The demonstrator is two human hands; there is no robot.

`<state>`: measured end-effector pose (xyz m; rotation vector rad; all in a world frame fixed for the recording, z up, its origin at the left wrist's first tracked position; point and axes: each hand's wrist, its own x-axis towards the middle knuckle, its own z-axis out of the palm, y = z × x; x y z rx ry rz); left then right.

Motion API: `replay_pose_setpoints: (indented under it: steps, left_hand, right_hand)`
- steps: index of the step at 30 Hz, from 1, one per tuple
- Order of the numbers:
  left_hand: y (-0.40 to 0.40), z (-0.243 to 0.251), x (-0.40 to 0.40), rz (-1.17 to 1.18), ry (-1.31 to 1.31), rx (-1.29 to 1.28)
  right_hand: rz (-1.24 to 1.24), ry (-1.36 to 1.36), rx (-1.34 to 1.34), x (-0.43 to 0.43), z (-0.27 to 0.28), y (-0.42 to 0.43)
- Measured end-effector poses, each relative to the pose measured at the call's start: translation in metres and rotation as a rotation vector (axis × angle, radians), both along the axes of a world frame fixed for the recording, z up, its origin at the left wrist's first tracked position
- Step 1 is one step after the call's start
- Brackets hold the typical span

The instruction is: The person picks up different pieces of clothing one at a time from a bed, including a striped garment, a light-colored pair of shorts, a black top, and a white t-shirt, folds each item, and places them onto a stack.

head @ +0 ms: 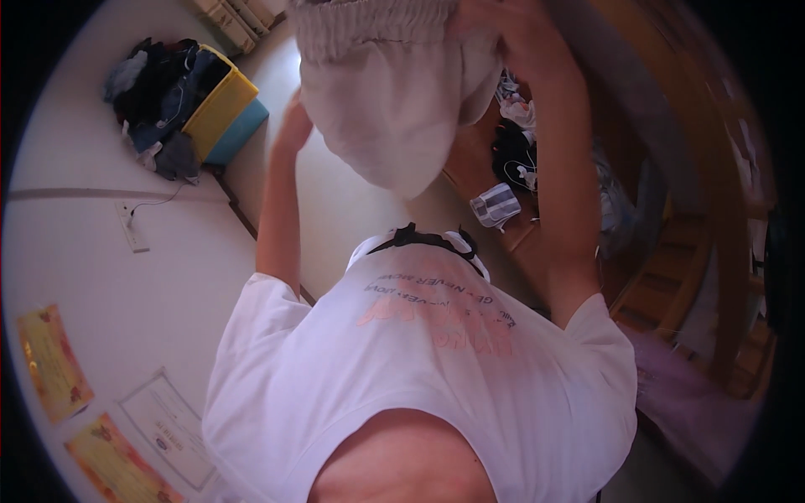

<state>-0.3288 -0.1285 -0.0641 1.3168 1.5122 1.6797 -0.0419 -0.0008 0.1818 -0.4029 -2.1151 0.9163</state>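
A beige cloth garment [390,107] with a gathered elastic waistband hangs in front of me at the top of the head view, its lower part drooping to a rounded point. My right hand [503,28] grips it near the right end of the waistband. At the garment's left side is my left hand [295,122], blurred, with its fingers hidden behind the cloth, so its hold cannot be made out. The upper edge of the garment runs out of the picture.
A yellow and blue bin [229,107] with a heap of dark clothes [157,94] stands at the upper left. A checked cloth [497,204] and black items with a white cable lie right of centre. A wooden ladder-like frame [666,270] is at the right, a wall socket strip [132,229] at the left.
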Motion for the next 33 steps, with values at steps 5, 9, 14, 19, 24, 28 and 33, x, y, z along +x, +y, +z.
replay_pose_setpoints:
  steps: [5, 9, 14, 19, 24, 28, 33]
  left_hand:
    - [0.01, -0.067, 0.064, -0.151, -0.312, 0.034]
    - [0.006, -0.062, 0.138, -0.31, -0.51, 0.059]
    - [-0.018, -0.061, 0.182, -0.375, -0.639, 0.008]
    - [-0.032, -0.064, 0.162, -0.416, -0.681, -0.081]
    - [-0.012, -0.047, 0.145, -0.57, -0.692, -0.173]
    - [-0.012, -0.035, 0.121, -0.579, -0.629, -0.291]
    - [-0.005, -0.02, 0.065, -0.645, -0.486, -0.65]
  right_hand:
    - [-0.045, 0.035, -0.025, 0.0, 0.005, 0.023]
    - [-0.128, -0.031, -0.059, 0.016, -0.006, 0.05]
    - [-0.249, -0.26, -0.161, 0.035, -0.068, 0.091]
    - [-0.196, -0.646, -0.522, 0.055, -0.166, 0.093]
    - [0.12, -0.288, -1.273, 0.131, -0.251, -0.009]
    - [0.185, -0.068, -1.223, 0.115, -0.251, -0.048]
    - [-0.02, 0.19, -1.071, 0.096, -0.211, -0.043]
